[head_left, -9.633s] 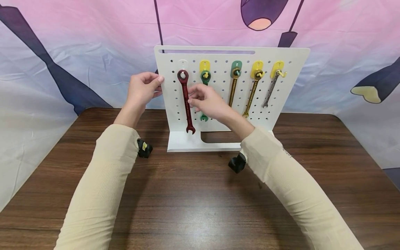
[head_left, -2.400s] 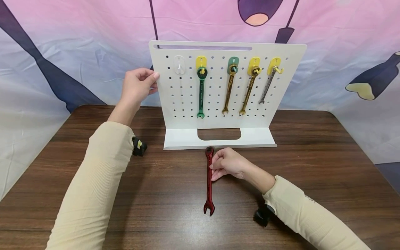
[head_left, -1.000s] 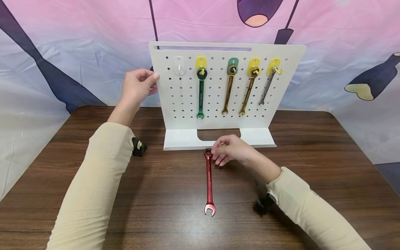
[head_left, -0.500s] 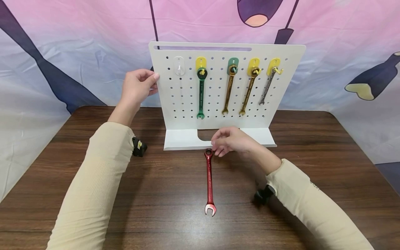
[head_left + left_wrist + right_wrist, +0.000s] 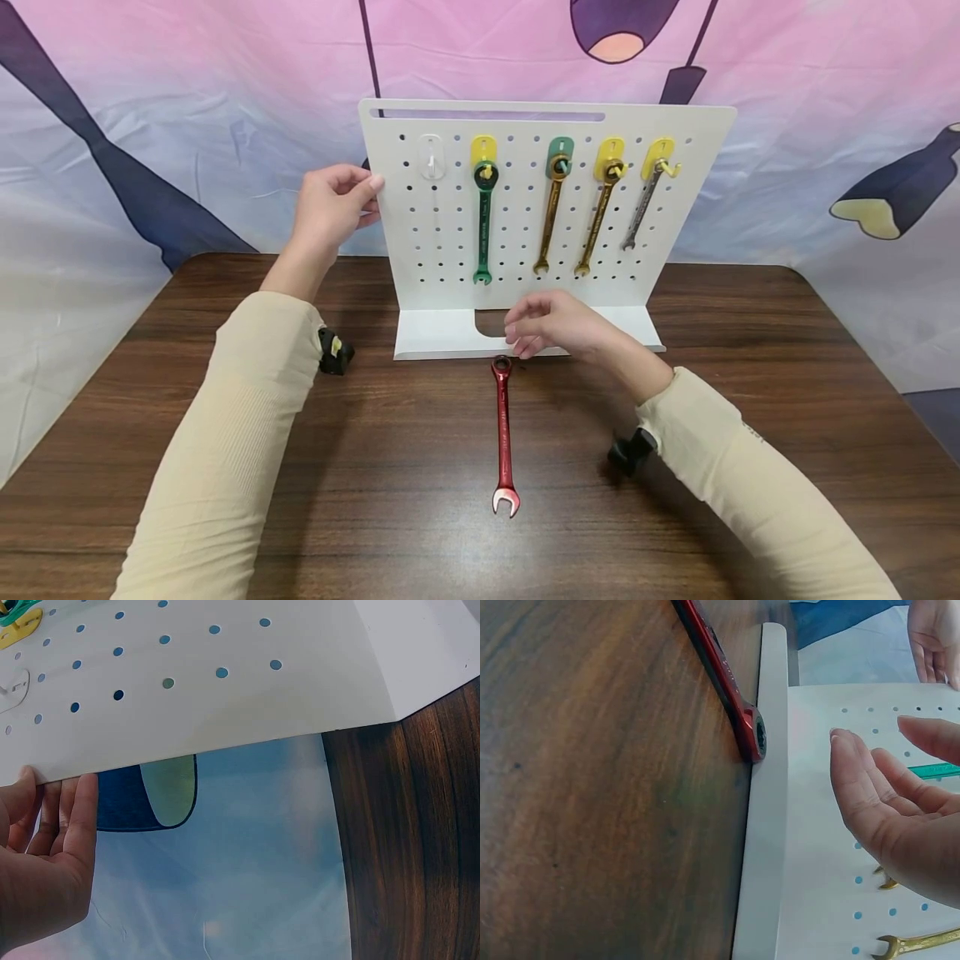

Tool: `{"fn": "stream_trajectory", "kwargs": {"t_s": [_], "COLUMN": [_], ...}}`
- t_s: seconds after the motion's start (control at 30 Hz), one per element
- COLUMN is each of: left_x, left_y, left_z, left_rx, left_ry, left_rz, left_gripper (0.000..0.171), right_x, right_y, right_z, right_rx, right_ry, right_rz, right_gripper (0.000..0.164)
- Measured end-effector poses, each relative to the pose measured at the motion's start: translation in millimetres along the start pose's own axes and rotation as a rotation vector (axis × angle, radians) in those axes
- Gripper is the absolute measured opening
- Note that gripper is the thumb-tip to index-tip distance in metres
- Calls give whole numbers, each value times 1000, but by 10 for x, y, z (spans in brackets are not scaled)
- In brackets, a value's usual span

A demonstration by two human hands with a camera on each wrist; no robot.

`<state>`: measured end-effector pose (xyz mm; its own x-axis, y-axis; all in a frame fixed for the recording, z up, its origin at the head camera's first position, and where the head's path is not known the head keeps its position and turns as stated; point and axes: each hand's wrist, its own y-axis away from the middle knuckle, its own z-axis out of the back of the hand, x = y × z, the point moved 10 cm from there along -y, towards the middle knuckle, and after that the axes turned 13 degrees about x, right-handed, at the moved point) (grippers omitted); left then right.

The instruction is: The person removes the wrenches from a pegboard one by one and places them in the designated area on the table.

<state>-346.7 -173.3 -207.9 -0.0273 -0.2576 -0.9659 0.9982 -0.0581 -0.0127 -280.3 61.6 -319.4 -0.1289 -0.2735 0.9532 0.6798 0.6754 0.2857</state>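
While flat, red wrench (image 5: 503, 433) lengthwise toward pegboard (image 5: 513, 218), ring (image 5: 495, 364) nearest.

The light is bright and even, apparently from overhead: a hazy white glare sits on the counter (image 5: 405, 450) midway between its side edges, and the red wrench (image 5: 504, 433) gleams at its open end. Soft shadows lie beside the left sleeve (image 5: 217, 450) and right sleeve (image 5: 757, 475). The head view is mostly crisp, its wide lens splaying the counter's side edges. From the left wrist, the pegboard (image 5: 193, 658) looks dim and greyish; from the right, the wood grain is blurred.
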Motion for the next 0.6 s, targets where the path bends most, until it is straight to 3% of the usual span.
{"fn": "stream_trajectory", "kwargs": {"t_s": [0.33,0.6], "left_x": [3,-13], "left_y": [-3,4], "left_z": [6,4], "left_rx": [-3,-7], "left_ry": [1,-6], "left_rz": [-3,-10], "left_gripper": [25,25], "right_x": [151,285], "right_y": [-22,-25], "right_z": [40,164], "right_rx": [-4,-34], "right_ry": [9,100], "right_rz": [13,2], "right_gripper": [23,30]}}
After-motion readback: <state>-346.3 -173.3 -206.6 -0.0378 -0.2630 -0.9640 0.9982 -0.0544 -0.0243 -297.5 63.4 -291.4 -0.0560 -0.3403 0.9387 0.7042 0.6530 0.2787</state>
